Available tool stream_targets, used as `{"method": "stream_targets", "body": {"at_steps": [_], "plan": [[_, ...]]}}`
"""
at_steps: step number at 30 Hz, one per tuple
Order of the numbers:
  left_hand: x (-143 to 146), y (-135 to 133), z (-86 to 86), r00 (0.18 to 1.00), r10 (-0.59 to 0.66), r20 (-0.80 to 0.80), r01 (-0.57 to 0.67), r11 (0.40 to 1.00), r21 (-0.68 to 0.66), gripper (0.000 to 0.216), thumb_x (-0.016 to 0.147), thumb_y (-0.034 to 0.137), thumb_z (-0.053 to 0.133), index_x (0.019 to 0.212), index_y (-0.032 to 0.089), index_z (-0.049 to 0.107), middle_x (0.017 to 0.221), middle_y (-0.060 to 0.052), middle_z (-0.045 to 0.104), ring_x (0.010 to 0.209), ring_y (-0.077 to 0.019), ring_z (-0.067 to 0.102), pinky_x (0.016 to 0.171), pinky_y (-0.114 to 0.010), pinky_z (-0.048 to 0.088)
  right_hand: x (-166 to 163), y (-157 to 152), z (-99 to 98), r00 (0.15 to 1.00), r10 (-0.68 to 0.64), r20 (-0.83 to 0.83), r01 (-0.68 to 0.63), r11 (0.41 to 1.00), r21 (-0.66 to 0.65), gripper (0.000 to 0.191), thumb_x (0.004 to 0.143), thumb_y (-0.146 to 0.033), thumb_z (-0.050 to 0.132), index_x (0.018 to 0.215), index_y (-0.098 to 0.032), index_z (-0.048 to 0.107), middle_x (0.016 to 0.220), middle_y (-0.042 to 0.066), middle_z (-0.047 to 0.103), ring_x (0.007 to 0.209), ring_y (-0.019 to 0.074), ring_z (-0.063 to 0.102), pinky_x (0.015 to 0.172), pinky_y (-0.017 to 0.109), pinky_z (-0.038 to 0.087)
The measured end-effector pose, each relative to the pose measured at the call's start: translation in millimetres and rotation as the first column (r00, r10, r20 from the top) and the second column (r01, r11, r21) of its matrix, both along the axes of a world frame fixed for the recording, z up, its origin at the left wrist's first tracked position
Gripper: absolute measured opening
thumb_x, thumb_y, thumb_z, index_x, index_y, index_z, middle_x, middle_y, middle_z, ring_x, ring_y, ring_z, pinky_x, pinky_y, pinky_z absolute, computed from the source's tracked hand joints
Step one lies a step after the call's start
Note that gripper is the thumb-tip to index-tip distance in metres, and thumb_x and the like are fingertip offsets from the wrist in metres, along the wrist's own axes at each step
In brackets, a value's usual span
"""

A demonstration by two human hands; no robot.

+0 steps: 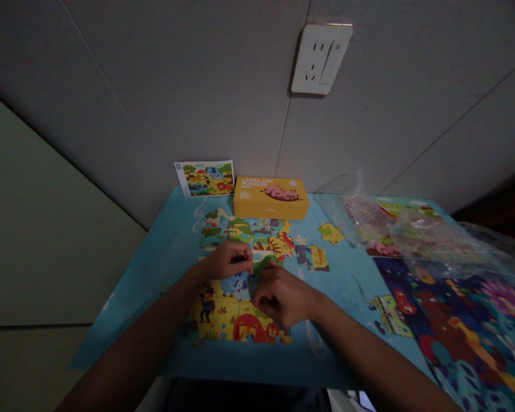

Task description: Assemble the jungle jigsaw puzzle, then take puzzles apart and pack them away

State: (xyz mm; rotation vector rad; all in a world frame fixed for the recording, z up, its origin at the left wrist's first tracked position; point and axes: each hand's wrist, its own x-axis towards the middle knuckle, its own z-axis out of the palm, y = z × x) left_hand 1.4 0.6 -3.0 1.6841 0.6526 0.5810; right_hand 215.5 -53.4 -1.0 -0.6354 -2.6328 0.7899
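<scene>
A: Where is the jigsaw puzzle [221,317] seen?

B: Flat on the blue tabletop [150,274], partly covered by both hands. Its elephant section [237,287] is placed just bodyward of the left hand's [229,260] fingers, left of the right hand's [283,294]; the left seems nearer. Long axis cannot be told.

A: Fingers?

B: Both sets are curled inward, close together. Whether a piece is gripped cannot be told.

A: Surface, room?

B: Yellow puzzle box [270,203] and picture card [208,178] are set by the wall [175,86]; plastic packaging [438,234] is spread to the right. Wall socket [315,60] is mounted above. Dimly lit.
</scene>
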Motion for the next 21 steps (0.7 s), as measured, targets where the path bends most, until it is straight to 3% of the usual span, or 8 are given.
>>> {"method": "stream_targets", "body": {"at_steps": [13, 21], "plan": [[-1.0, 1.7, -3.3, 1.0, -0.015, 0.0, 0.015, 1.0, 0.017, 0.018, 0.086, 0.03, 0.061, 0.081, 0.013, 0.059, 0.074, -0.008, 0.071, 0.065, -0.0152, 0.064, 0.061, -0.024, 0.047, -2.5, -2.9, 1.1, 0.999, 0.039, 0.0, -0.039, 0.999, -0.024, 0.012, 0.072, -0.014, 0.064, 0.078, -0.024, 0.067, 0.067, -0.004, 0.068, 0.07, 0.0148, 0.055, 0.084, 0.035, 0.027], [-0.2, 2.0, -2.5, 1.0, -0.016, 0.021, 0.015, 1.0, 0.025, 0.014, 0.085, 0.027, 0.062, 0.081, 0.014, 0.06, 0.075, -0.006, 0.07, 0.069, -0.0149, 0.065, 0.066, -0.025, 0.049, -6.4, -5.7, 5.0, 0.998, 0.057, 0.013, -0.058, 0.998, 0.029, 0.01, 0.073, -0.014, 0.061, 0.07, -0.023, 0.064, 0.062, -0.004, 0.065, 0.069, 0.015, 0.051, 0.082, 0.037, 0.025]]}}
